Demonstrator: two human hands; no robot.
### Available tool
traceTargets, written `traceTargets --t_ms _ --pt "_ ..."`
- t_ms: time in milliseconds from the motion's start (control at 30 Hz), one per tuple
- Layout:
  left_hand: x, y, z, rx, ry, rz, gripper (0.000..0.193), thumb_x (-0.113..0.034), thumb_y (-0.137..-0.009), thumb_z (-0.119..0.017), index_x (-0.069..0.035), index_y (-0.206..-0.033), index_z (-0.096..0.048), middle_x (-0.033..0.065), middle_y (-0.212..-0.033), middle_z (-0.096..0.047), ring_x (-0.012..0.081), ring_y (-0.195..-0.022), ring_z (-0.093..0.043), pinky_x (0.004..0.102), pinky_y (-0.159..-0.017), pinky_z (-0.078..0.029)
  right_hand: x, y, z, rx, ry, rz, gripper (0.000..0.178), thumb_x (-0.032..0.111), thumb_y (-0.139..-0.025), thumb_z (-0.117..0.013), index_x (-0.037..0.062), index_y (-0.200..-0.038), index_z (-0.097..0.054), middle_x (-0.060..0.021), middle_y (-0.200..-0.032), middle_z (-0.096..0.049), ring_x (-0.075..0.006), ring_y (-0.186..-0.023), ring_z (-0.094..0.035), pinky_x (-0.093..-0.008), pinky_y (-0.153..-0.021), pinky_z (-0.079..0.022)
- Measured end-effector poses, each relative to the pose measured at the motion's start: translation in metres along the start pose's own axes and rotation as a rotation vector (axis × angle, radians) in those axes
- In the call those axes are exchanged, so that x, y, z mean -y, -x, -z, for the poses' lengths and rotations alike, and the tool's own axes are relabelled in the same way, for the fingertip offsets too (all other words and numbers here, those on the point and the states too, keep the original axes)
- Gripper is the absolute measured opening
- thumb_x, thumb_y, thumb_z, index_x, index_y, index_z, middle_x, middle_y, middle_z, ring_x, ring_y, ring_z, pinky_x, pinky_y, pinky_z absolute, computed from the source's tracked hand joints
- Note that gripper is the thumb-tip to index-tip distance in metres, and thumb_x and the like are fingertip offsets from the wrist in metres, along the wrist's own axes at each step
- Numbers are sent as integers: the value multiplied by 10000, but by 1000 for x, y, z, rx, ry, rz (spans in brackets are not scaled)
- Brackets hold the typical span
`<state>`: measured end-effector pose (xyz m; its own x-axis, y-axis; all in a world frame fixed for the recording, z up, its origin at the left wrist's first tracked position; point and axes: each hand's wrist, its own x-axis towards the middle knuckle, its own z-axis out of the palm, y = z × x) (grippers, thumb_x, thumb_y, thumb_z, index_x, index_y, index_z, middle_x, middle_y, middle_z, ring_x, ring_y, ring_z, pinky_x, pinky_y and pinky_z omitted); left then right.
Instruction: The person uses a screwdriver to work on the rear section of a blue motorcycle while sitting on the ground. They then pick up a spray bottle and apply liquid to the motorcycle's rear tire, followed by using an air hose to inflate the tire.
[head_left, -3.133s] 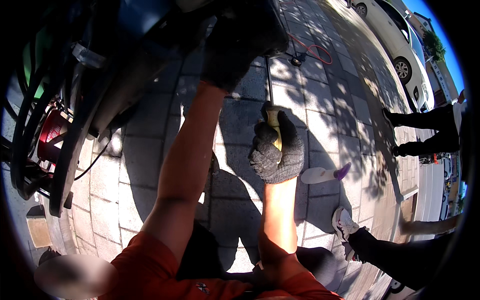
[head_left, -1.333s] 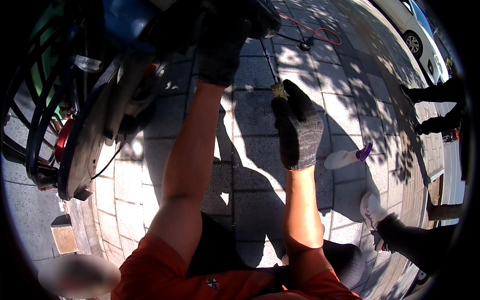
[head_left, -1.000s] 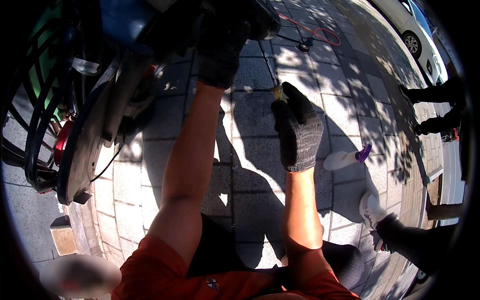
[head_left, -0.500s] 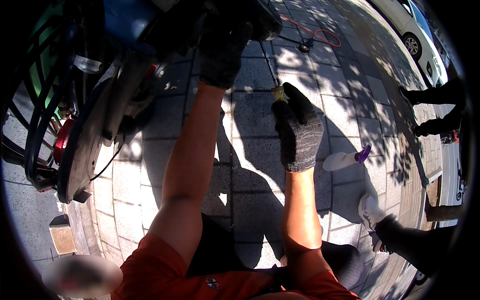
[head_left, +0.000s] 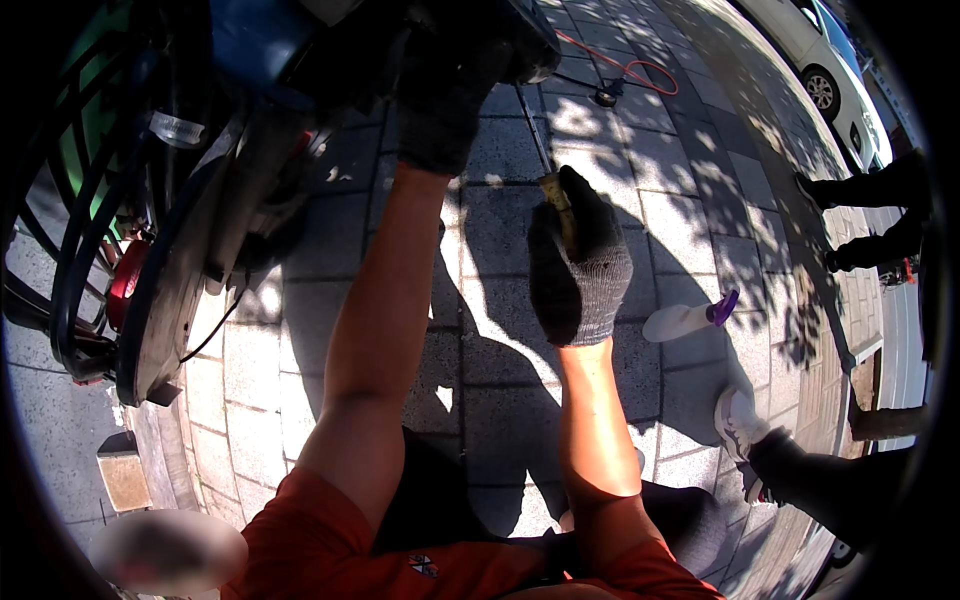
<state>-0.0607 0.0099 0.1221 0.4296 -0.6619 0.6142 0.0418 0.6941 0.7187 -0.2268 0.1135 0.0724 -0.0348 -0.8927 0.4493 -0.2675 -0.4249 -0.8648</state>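
Note:
In my right hand (head_left: pixel 583 275), gloved in dark knit, is a long screwdriver (head_left: pixel 562 208) with a yellowish handle. The fingers are wrapped round that handle. Its thin shaft points up and away, and the tip disappears at a dark rounded vehicle part (head_left: pixel 535 48). My left hand (head_left: pixel 437 125), in the same kind of glove, reaches up against this part. Deep shadow hides its fingers, so their grip cannot be made out. A blue panel (head_left: pixel 258 45) of the vehicle shows to the left.
A white bottle (head_left: pixel 680 322) with a purple top lies right of my right hand. Beyond, a red cord (head_left: pixel 645 75) crosses the paving. People's legs (head_left: pixel 820 470) stand at the right, near a parked car (head_left: pixel 835 75). Black curved tubes (head_left: pixel 65 290) crowd the left.
My right hand has shifted slightly left, and its hold on the screwdriver has turned, so more of the yellowish handle shows. The left hand stays at the dark part.

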Motion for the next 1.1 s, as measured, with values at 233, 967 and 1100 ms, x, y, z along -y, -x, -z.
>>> traceTargets --t_ms 233,967,1100 --pt "-12 -10 -9 41 -163 15 634 -195 -814 -861 -4 -1343 -568 108 -1292 -644 227 -1156 -629 385 -1031 -500 2 -2 0 -61 261 312 389 22 -898 -696 34 -1285 -657 -165 -1034 -693 -293 -913 -702 -356 -812 -555" --pt "-29 -14 -3 12 -479 88 590 -255 -815 -844 -3 -1298 -617 119 -1269 -675 241 -1145 -654 390 -1013 -515 -10 -15 10 102 78 492 311 -67 -841 -714 -4 -1144 -679 -181 -1171 -701 -270 -981 -725 -352 -872 -585" --pt "-26 -14 1 21 -462 78 580 -260 -836 -821 -14 -1314 -604 116 -1284 -664 242 -1158 -647 392 -1012 -519 -14 -11 2 119 -564 -111 268 9 -895 -677 13 -1162 -656 -152 -1068 -682 -238 -913 -708 -304 -736 -575"
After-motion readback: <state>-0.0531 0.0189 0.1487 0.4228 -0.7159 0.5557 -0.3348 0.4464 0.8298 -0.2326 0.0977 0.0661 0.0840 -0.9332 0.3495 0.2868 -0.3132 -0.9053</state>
